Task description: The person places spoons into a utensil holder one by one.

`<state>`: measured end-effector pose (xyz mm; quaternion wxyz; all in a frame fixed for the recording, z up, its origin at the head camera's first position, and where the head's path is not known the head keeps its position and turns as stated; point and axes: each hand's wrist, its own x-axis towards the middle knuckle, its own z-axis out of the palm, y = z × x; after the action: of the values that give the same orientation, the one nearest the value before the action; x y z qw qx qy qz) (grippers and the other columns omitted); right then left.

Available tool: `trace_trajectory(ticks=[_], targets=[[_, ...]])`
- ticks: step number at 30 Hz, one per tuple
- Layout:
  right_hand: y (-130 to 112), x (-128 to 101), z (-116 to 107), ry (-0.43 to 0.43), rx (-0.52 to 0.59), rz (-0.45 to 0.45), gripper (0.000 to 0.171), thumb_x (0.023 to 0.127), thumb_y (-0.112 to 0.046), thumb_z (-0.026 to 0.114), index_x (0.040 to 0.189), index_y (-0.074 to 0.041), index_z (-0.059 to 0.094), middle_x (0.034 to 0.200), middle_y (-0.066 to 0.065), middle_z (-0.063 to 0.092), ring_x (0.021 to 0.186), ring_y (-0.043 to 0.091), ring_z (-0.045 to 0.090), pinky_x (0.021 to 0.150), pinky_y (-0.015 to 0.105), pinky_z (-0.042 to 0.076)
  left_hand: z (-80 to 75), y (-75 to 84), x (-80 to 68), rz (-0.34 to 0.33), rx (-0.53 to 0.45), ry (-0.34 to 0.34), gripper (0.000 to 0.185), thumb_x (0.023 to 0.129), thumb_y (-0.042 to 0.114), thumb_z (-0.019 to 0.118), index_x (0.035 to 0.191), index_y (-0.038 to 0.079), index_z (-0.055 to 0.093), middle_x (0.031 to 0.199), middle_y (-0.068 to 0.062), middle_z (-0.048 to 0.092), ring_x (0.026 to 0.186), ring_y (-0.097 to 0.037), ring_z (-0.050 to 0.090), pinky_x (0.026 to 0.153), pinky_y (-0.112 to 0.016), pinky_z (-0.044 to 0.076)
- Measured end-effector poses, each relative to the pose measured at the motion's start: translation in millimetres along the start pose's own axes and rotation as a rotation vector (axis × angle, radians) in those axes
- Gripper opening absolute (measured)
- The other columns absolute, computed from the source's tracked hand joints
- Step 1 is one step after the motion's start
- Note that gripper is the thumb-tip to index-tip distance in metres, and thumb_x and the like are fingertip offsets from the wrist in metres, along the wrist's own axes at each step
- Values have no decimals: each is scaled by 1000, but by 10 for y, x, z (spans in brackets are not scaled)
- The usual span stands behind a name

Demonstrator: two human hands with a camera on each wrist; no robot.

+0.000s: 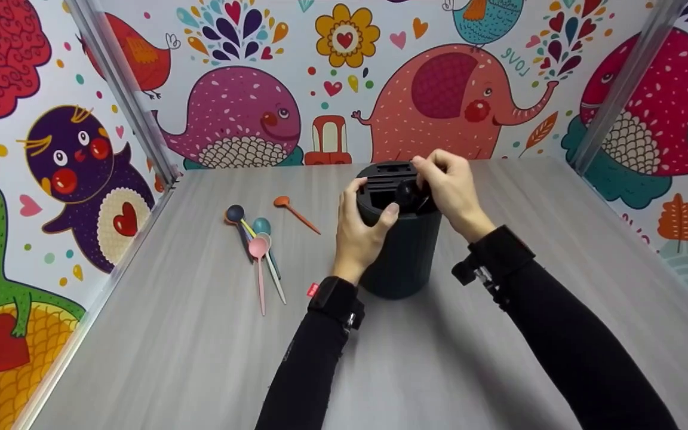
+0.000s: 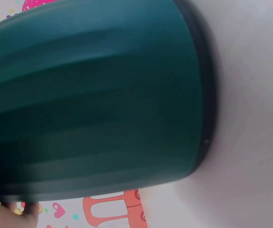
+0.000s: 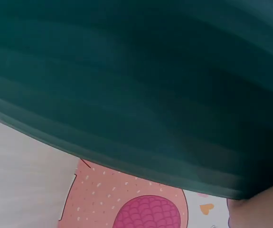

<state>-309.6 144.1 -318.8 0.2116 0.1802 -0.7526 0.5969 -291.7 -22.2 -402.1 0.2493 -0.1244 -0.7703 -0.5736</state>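
Note:
A dark green ribbed utensil holder [image 1: 401, 257] with a black slotted top stands upright on the table; its side fills much of both wrist views. My left hand [image 1: 361, 230] grips it at the upper left, thumb at the near rim and fingers round the far side. Over the right part of the opening, my right hand [image 1: 454, 191] has curled fingers and pinches a black spoon [image 1: 406, 194], its round bowl showing at the opening. The rest of that spoon is hidden by the fingers and the rim.
Left of the holder lies a loose pile of spoons, among them a pink spoon [image 1: 258, 248], a dark blue spoon [image 1: 235, 213] and a teal spoon [image 1: 262, 226]. An orange spoon [image 1: 282, 202] lies apart, nearer the holder. Patterned walls [image 1: 344, 89] enclose the grey table [image 1: 159, 334].

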Motion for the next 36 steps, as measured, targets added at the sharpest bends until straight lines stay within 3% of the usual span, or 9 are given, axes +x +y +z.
trace_trajectory(ticks=[5, 9, 12, 19, 24, 27, 32, 36], targets=[[31, -19, 27, 1, -58, -17, 34, 103, -14, 56, 83, 14, 57, 78, 13, 56, 70, 11, 47, 68, 26, 38, 4, 2, 2, -5, -1, 4, 81, 82, 62, 60, 147, 19, 42, 147, -8, 46, 131, -20, 47, 107, -46, 40], [79, -34, 24, -32, -45, 13, 31, 106, -26, 52, 104, 4, 60, 103, 14, 63, 93, 16, 58, 87, 29, 43, -2, -1, 3, -9, -1, 6, 81, 82, 62, 60, 147, 19, 42, 147, -8, 46, 130, -21, 47, 107, -46, 41], [127, -55, 14, -59, -16, 28, 34, 106, -32, 50, 115, 0, 59, 115, 16, 63, 108, 21, 58, 99, 33, 41, -10, 3, 2, -16, -5, 5, 81, 82, 62, 61, 148, 19, 41, 147, -8, 46, 130, -21, 47, 107, -47, 41], [191, -98, -21, -79, 9, 23, 44, 109, -34, 43, 124, 3, 63, 125, 17, 62, 117, 22, 55, 106, 36, 36, -5, 4, 6, -9, -1, 6, 81, 82, 62, 61, 148, 19, 41, 148, -8, 46, 131, -21, 46, 108, -47, 40], [197, -103, -76, -179, -4, 101, 51, 110, -38, 39, 136, 0, 61, 142, 15, 56, 132, 26, 49, 116, 45, 29, -2, -1, 2, -1, 4, 9, 82, 82, 63, 60, 147, 18, 41, 148, -8, 46, 132, -21, 46, 108, -47, 40], [190, -78, -120, -262, -122, 130, 53, 108, -43, 41, 140, -5, 61, 153, 11, 48, 142, 26, 40, 119, 51, 23, 2, -12, 2, 2, 12, 4, 82, 82, 63, 60, 148, 18, 41, 148, -8, 46, 132, -21, 46, 108, -47, 39], [213, -44, -177, -358, -303, 29, 55, 108, -45, 42, 144, -6, 57, 157, 11, 42, 148, 29, 33, 120, 53, 22, -7, -11, 1, 2, 12, -9, 82, 83, 63, 59, 148, 18, 40, 147, -9, 45, 130, -21, 47, 106, -47, 41], [317, -101, -142, -278, -323, -107, 58, 109, -46, 36, 141, -3, 60, 153, 11, 48, 146, 30, 37, 119, 51, 25, -21, -8, -2, -8, 6, -20, 82, 83, 63, 58, 149, 18, 39, 148, -9, 44, 129, -20, 47, 106, -45, 42]])
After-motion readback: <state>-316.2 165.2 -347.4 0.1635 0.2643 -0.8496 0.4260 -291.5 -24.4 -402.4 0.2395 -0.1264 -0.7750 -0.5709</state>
